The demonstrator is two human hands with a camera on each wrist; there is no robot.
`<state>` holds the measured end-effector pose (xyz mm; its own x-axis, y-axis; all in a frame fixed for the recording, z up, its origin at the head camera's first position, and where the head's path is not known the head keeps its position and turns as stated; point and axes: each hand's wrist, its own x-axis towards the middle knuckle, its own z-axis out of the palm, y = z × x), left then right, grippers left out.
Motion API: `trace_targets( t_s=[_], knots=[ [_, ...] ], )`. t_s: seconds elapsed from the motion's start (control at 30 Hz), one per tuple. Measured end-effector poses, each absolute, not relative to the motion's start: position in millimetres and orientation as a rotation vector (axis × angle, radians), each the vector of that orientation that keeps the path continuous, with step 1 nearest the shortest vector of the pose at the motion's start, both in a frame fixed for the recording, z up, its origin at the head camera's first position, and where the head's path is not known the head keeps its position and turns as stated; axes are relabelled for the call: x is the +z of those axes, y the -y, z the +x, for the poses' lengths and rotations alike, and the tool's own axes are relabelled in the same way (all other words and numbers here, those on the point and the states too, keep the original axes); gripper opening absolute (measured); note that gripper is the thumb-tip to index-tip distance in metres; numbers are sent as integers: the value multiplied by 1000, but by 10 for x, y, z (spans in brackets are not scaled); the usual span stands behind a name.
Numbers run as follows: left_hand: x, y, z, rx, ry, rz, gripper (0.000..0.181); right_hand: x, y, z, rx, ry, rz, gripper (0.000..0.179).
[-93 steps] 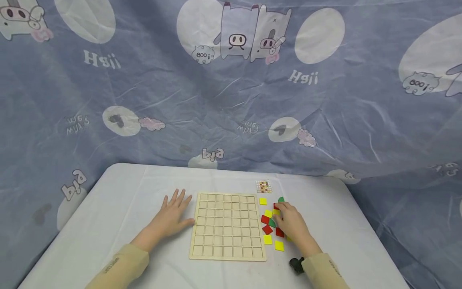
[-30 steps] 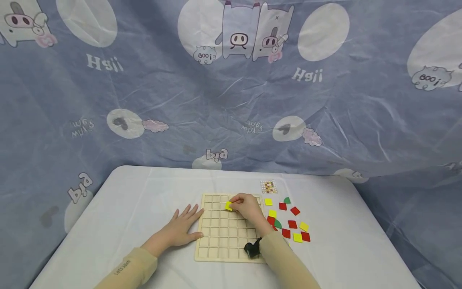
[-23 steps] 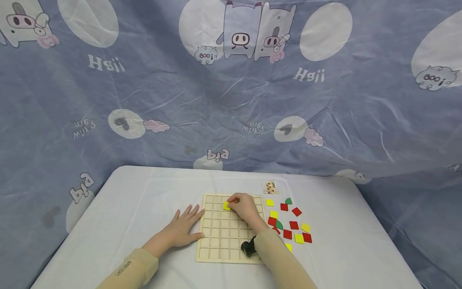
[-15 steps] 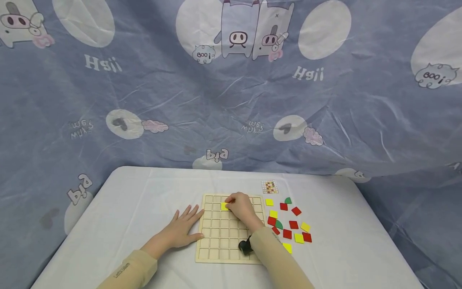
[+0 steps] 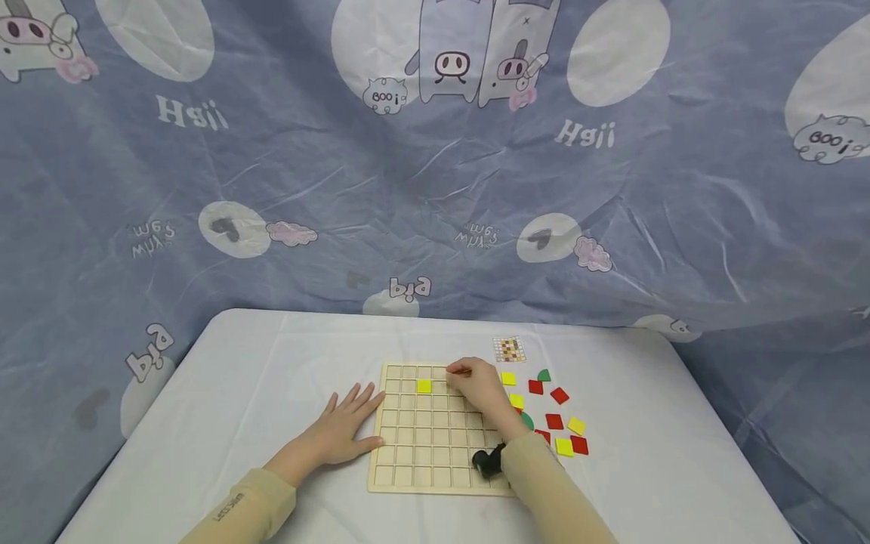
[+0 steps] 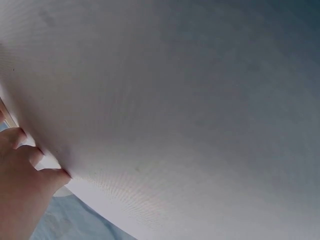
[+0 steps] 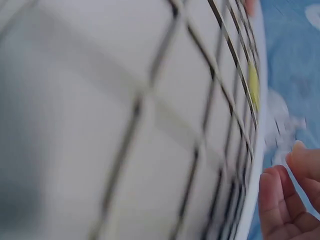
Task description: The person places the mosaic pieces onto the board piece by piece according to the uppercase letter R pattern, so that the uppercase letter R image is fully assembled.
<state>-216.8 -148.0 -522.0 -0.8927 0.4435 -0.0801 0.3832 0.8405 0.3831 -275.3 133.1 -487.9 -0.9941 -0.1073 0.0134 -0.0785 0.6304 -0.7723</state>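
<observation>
A wooden grid board (image 5: 404, 456) lies on the white table, with a yellow square tile (image 5: 424, 387) seated in a cell of its second row from the far side. My left hand (image 5: 340, 431) rests flat left of it, fingers spread, thumb and fingertips at the board's left edge. Over the far right part of the board hovers my right hand (image 5: 479, 389). In the right wrist view the right hand (image 7: 290, 195) shows thumb and loosely bent fingers apart, nothing between them. The yellow tile (image 7: 253, 86) also appears there, blurred.
Right of the board lie loose tiles: several red squares (image 5: 554, 421), yellow squares (image 5: 564, 447) and green quarter-rounds (image 5: 544, 375). A small printed pattern card (image 5: 509, 349) lies behind them. A black device (image 5: 488, 462) sits at the right wrist. A patterned curtain (image 5: 353, 181) hangs behind the table.
My right hand took a yellow tile from the loose ones, set it in a board cell, let go and moved off to the right. The left hand stays by the board's edge.
</observation>
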Motion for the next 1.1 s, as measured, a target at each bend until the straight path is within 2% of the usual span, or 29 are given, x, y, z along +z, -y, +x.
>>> trace_targets(
  t_s=[0.27, 0.43, 0.57, 0.87, 1.1],
  knots=[
    [-5210, 1496, -2176, 550, -2851, 627, 82, -4810, -2148, -2799, -1265, -2873, 133, 25],
    [-5222, 1494, -2167, 556, -2850, 620, 83, -4875, -2475, -2784, -1190, -2843, 299, 28],
    [-5233, 1488, -2169, 549, -2845, 621, 84, -4971, -2568, -2752, -1125, -2819, 362, 28],
    [-5186, 1468, -2160, 544, -2838, 611, 82, -5005, -2564, -2719, -896, -2892, 325, 32],
    [-5163, 1471, -2153, 558, -2836, 609, 82, -4986, -2565, -2714, -992, -2886, 338, 28]
  ],
)
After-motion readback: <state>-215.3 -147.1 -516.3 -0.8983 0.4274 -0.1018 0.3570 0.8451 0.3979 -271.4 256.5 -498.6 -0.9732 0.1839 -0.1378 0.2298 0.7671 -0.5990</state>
